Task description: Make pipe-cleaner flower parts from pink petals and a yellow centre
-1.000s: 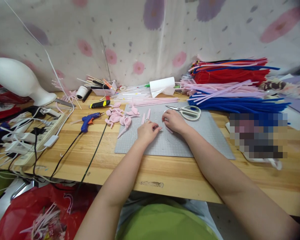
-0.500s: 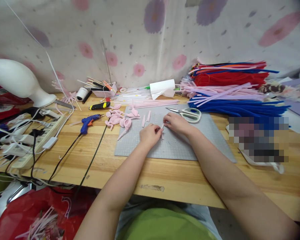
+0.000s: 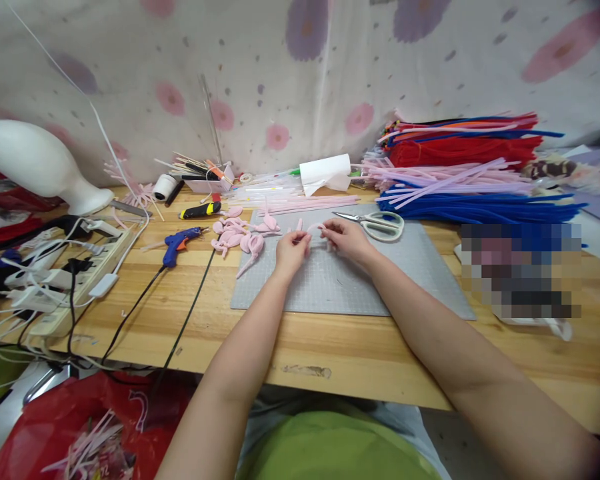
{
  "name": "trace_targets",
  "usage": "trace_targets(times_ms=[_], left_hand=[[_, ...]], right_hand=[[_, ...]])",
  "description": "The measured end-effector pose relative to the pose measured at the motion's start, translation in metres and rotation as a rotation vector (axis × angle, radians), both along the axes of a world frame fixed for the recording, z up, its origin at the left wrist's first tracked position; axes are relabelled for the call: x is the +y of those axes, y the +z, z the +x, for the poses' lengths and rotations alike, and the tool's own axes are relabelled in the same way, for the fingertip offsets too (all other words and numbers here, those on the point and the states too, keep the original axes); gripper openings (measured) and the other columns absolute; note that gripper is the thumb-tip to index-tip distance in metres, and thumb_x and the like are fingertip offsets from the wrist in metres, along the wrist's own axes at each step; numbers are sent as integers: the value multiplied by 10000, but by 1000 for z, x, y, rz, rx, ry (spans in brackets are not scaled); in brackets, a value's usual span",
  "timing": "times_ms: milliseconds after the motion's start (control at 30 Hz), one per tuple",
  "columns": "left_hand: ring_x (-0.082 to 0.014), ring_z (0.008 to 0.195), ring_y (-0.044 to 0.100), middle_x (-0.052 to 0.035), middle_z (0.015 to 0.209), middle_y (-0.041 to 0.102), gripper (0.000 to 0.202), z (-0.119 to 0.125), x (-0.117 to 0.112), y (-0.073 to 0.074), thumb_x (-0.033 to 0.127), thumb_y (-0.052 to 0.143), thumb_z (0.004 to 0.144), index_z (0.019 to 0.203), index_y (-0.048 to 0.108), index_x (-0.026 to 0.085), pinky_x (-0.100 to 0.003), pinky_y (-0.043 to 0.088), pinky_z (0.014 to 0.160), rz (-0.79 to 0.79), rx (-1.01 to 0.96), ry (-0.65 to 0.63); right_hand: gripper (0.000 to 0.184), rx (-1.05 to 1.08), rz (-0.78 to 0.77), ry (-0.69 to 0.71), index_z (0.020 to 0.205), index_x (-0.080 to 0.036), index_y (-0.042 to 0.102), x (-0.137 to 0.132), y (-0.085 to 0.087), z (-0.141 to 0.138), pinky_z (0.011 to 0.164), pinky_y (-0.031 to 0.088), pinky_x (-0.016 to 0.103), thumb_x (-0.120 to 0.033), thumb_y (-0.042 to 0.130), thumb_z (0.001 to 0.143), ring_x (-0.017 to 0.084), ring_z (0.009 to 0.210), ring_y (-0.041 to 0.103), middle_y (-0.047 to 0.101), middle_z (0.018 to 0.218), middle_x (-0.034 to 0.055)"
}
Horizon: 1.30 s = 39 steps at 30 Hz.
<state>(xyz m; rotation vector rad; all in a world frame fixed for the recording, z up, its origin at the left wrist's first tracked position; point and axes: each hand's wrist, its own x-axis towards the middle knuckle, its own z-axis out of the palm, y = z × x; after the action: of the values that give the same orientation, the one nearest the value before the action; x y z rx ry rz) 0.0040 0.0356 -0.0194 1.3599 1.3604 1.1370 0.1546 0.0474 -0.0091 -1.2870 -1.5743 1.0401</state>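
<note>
Over the grey gridded cutting mat (image 3: pixel 350 287), both hands are sitting farther back than a moment ago. The left hand (image 3: pixel 291 248) and right hand (image 3: pixel 349 237) are each pinching an end of the short pink fuzzy pipe-cleaner piece (image 3: pixel 314 228). It was straight and is now arching, so the bending looks to be underway. Its long axis is running left to right, with the ends pointing down into the fingers.

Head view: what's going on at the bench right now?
A person holds a short pink piece between both hands, just above the grey mat. The left hand pinches one end, the right hand the other, and it curves into an arc. Scissors lie on the mat just behind the right hand. A pile of pink loops sits at the mat's left edge, with a glue gun farther left on the table.
</note>
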Motion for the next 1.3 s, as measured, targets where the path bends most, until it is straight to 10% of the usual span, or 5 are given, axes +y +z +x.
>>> trace_targets(times_ms=[300, 1300], left_hand=[[-101, 578, 619, -16, 701, 625, 161, 9, 0, 8, 273, 554, 755, 824, 503, 137, -205, 490, 513, -183, -320, -211], [-125, 706, 648, -79, 873, 671, 315, 5, -7, 7, 190, 601, 731, 1034, 594, 107, -244, 525, 637, -253, -404, -269]], right_hand=[[205, 752, -249, 62, 725, -161, 580, 7, 5, -3, 441, 386, 152, -232, 716, 589, 26, 474, 452, 585, 638, -32], [254, 612, -153, -14, 692, -169, 535, -1, -2, -14, 518, 445, 213, -303, 708, 563, 65, 499, 505, 587, 589, -32]])
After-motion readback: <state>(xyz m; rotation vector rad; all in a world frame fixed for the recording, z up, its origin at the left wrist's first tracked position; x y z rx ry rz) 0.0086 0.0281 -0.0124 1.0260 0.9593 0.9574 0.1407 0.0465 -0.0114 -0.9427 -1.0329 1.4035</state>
